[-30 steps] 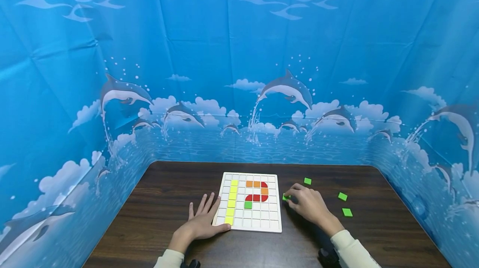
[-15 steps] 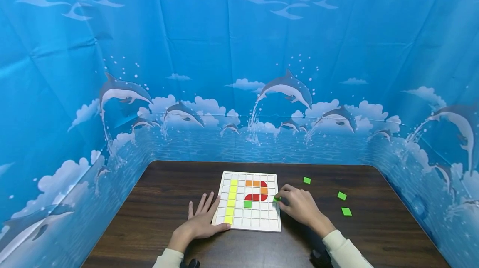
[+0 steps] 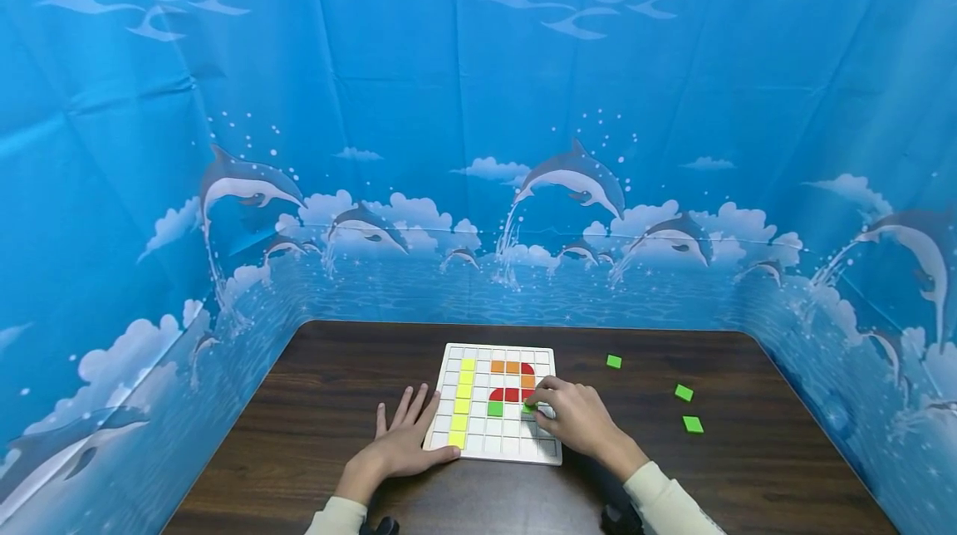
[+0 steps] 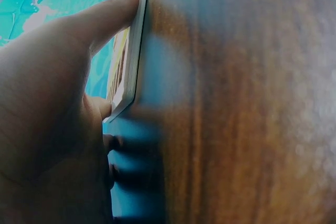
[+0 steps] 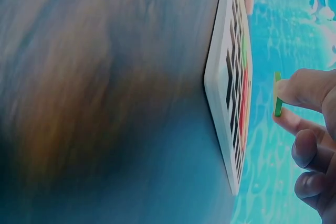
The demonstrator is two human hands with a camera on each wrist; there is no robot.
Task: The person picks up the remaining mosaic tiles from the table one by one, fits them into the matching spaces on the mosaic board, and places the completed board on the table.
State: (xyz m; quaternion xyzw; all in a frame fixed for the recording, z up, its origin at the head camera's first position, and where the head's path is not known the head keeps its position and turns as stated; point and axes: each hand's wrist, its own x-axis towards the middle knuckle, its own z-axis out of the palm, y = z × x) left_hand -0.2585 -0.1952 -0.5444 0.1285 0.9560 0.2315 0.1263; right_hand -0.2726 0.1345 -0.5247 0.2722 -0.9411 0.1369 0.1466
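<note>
A white square grid board [image 3: 538, 439] lies on the table. On it are a column of yellow tiles [image 3: 463, 392], a curved shape of orange and red tiles [image 3: 512, 395], and one green tile [image 3: 495, 409] below that. My right hand [image 3: 586, 421] is over the board's right half, pinching a green square tile [image 5: 278, 95] between thumb and finger; in the right wrist view this tile is held off the board's surface. Spread flat at the near left corner, my left hand [image 3: 399, 444] rests its thumb [image 4: 118, 11] against the board's near edge, with its fingers by the left edge.
Several cells of the board are bare. To its right lie three loose green tiles: one farther back [image 3: 614, 361], two more to the right [image 3: 684, 392] [image 3: 693, 424]. A blue dolphin-print curtain [image 3: 478, 144] surrounds the dark wooden table [image 3: 359, 369].
My right hand has carried the green tile leftward from the table beside the board to over the grid, just below the red tiles. My left hand has stayed in place.
</note>
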